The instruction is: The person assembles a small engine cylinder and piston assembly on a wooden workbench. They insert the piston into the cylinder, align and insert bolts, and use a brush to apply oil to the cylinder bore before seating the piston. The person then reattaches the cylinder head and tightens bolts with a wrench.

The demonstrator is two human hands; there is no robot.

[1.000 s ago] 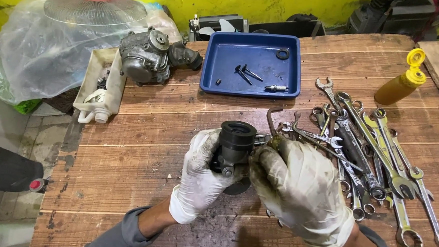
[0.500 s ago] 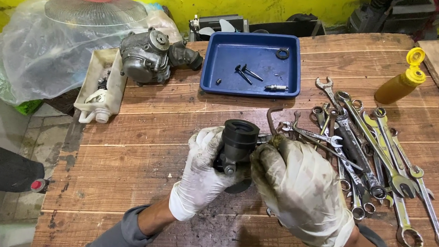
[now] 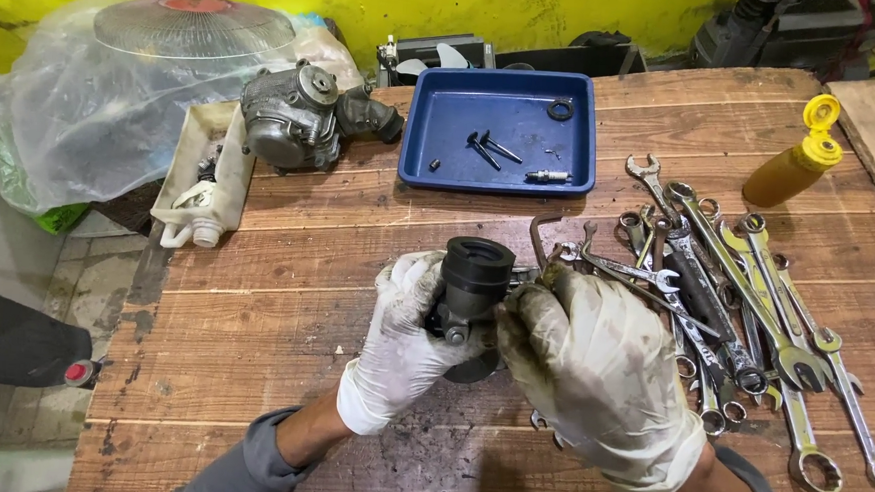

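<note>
Over a wooden workbench (image 3: 287, 268), a gloved left hand (image 3: 408, 339) and right hand (image 3: 596, 369) both clamp a dark carburetor body (image 3: 472, 283) with round rubber intake, just beside scattered wrenches (image 3: 744, 302), below a blue tray (image 3: 503, 130).

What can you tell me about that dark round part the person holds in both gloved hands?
The dark part is a short, stubby piece, black and rubbery-looking at its wide round open mouth, which points up and away, with greyer metal fittings lower down. It looks grimy. It is held above the wooden table, near its middle. The left hand cups it from the side; the right hand grips its other side. Both gloves are soiled.
</note>
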